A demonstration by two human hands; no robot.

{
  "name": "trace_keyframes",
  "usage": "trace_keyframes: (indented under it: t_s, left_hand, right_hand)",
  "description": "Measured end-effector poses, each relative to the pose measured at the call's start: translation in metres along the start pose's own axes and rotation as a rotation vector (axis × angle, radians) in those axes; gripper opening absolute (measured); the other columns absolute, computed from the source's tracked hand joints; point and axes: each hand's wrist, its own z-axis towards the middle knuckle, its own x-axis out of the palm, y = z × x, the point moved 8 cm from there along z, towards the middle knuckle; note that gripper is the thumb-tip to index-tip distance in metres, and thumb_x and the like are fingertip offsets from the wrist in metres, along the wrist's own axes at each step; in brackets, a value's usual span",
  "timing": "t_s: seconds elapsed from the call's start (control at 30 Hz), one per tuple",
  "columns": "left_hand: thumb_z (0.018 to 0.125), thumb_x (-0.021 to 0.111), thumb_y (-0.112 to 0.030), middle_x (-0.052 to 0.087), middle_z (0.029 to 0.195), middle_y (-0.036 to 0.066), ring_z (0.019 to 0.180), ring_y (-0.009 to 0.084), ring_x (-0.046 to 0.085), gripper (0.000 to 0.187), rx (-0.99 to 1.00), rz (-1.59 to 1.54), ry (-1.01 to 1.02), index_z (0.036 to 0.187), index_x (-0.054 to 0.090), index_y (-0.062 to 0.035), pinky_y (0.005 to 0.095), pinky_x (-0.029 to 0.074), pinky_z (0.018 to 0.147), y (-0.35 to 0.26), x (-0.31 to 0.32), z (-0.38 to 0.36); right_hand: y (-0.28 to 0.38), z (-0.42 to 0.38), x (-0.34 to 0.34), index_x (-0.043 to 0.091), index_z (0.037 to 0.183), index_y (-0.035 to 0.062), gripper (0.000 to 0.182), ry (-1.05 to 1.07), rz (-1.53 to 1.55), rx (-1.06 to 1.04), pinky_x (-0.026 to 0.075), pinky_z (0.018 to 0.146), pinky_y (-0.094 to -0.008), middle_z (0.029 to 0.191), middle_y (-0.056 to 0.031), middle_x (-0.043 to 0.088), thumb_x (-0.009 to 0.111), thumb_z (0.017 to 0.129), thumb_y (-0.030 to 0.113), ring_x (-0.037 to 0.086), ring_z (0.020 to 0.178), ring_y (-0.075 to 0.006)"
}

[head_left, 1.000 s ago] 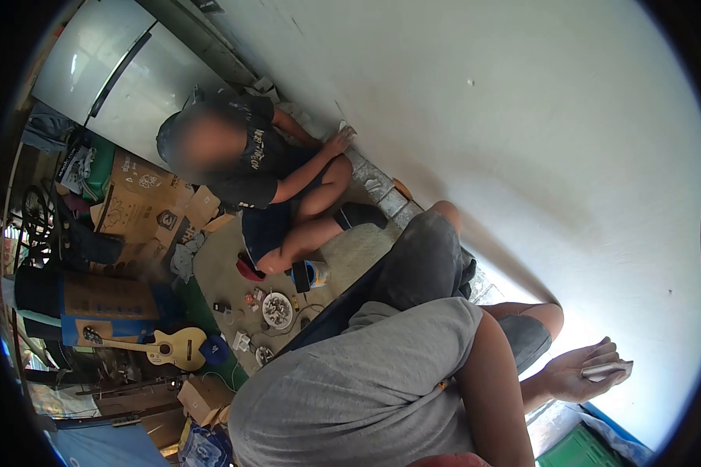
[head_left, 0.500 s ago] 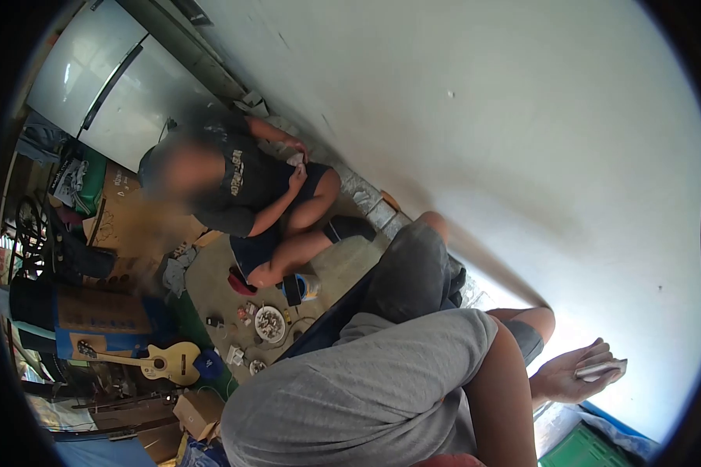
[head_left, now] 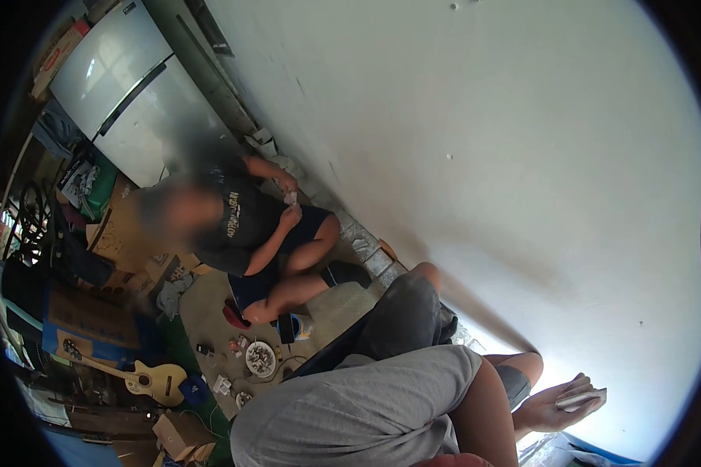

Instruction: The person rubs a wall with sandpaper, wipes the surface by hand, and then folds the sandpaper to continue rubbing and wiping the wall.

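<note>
At the lower right, my right hand (head_left: 562,403) is closed around a flat, pale, folded-looking piece (head_left: 580,399), close to the white wall (head_left: 522,156). What the piece is made of is too small to tell. A grey sleeve (head_left: 366,397) and a bare arm fill the bottom middle. My left hand is out of view. Another person in a dark shirt (head_left: 245,222) sits on the floor at the upper left, with both hands (head_left: 290,204) together at a small pale item.
A round bowl of small pieces (head_left: 260,359) stands on the floor beside a blue-and-white container (head_left: 302,327). Further left are a guitar (head_left: 156,383), cardboard boxes (head_left: 181,436) and a silver fridge (head_left: 144,109). Pale blocks (head_left: 378,261) line the wall's foot.
The view has shifted, so the fridge and guitar sit lower in it. My right hand appears lower and further left, still around the pale piece. The other person's hands have shifted slightly.
</note>
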Motion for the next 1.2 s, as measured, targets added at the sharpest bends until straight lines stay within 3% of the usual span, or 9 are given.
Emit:
trace_keyframes:
  t_s: [0.07, 0.17, 0.23, 0.27, 0.33, 0.6, 0.83, 1.2]
  left_hand:
    - [0.094, 0.057, -0.019, 0.056, 0.085, 0.0, 0.091, 0.0127, 0.052, 0.019, -0.009, 0.025, -0.018, 0.107, 0.056, -0.0057, 0.0304, 0.038, 0.084, 0.006, -0.004, 0.001]
    - [0.093, 0.058, -0.019, 0.056, 0.085, 0.0, 0.091, 0.0127, 0.052, 0.019, -0.008, 0.024, -0.017, 0.107, 0.056, -0.0056, 0.0304, 0.038, 0.084, 0.009, -0.002, 0.005]
    - [0.093, 0.058, -0.019, 0.056, 0.085, 0.0, 0.091, 0.0127, 0.052, 0.019, -0.012, 0.031, -0.017, 0.107, 0.056, -0.0056, 0.0304, 0.038, 0.084, 0.009, -0.002, 0.005]
    - [0.093, 0.058, -0.019, 0.056, 0.085, 0.0, 0.091, 0.0127, 0.052, 0.019, -0.012, 0.027, -0.016, 0.107, 0.056, -0.0056, 0.0303, 0.038, 0.084, 0.008, -0.003, 0.004]
    - [0.093, 0.058, -0.019, 0.056, 0.085, 0.0, 0.091, 0.0127, 0.052, 0.02, -0.014, 0.019, -0.022, 0.107, 0.056, -0.0055, 0.0303, 0.038, 0.084, 0.008, -0.004, 0.006]
    - [0.093, 0.058, -0.019, 0.056, 0.085, 0.0, 0.091, 0.0127, 0.052, 0.02, 0.033, -0.046, 0.026, 0.108, 0.056, -0.0054, 0.0303, 0.038, 0.084, -0.005, 0.012, 0.005]
    - [0.093, 0.059, -0.019, 0.055, 0.085, 0.0, 0.091, 0.0127, 0.052, 0.021, 0.076, -0.321, 0.269, 0.108, 0.056, -0.0052, 0.0302, 0.038, 0.084, -0.025, 0.101, -0.015]
    - [0.092, 0.059, -0.018, 0.055, 0.085, 0.0, 0.091, 0.0127, 0.052, 0.022, 0.087, -0.383, 0.305, 0.109, 0.056, -0.005, 0.0302, 0.038, 0.084, -0.026, 0.121, -0.022]
  right_hand:
    - [0.001, -0.002, 0.0, 0.041, 0.084, 0.006, 0.026, 0.057, -0.004, -0.02, 0.027, 0.068, -0.0287, 0.071, -0.0011, 0.026, 0.033, 0.101, 0.025, 0.03, 0.069, -0.0142]
    - [0.01, -0.004, 0.006, 0.034, 0.08, 0.0104, 0.022, -0.061, -0.064, -0.031, 0.027, 0.066, -0.0265, 0.058, 0.0007, 0.024, 0.038, 0.098, 0.023, 0.023, 0.058, -0.0097]
    - [0.028, -0.007, 0.018, 0.033, 0.08, 0.0109, 0.022, -0.058, -0.364, -0.224, 0.028, 0.067, -0.0264, 0.058, 0.0009, 0.024, 0.039, 0.097, 0.023, 0.024, 0.058, -0.0096]
    - [0.029, -0.005, 0.013, 0.033, 0.08, 0.0109, 0.022, -0.062, -0.368, -0.236, 0.028, 0.067, -0.0264, 0.058, 0.0009, 0.024, 0.039, 0.097, 0.023, 0.024, 0.058, -0.0096]
    - [0.012, -0.001, 0.006, 0.033, 0.079, 0.0112, 0.022, 0.034, -0.009, -0.049, 0.028, 0.067, -0.0259, 0.058, 0.0011, 0.024, 0.039, 0.097, 0.023, 0.023, 0.058, -0.0096]
    - [0.02, -0.008, 0.018, 0.031, 0.076, 0.012, 0.026, -0.01, -0.089, -0.062, 0.026, 0.066, -0.0254, 0.057, 0.0008, 0.022, 0.038, 0.098, 0.024, 0.022, 0.057, -0.0099]
    - [0.029, -0.009, 0.015, 0.036, 0.075, 0.0105, 0.028, -0.001, -0.127, -0.118, 0.028, 0.07, -0.0286, 0.055, 0.0009, 0.021, 0.039, 0.099, 0.024, 0.022, 0.058, -0.0107]
    - [0.033, -0.011, 0.005, 0.035, 0.075, 0.0115, 0.026, 0.052, -0.114, -0.134, 0.027, 0.071, -0.0286, 0.054, 0.0011, 0.022, 0.04, 0.098, 0.023, 0.024, 0.058, -0.0105]
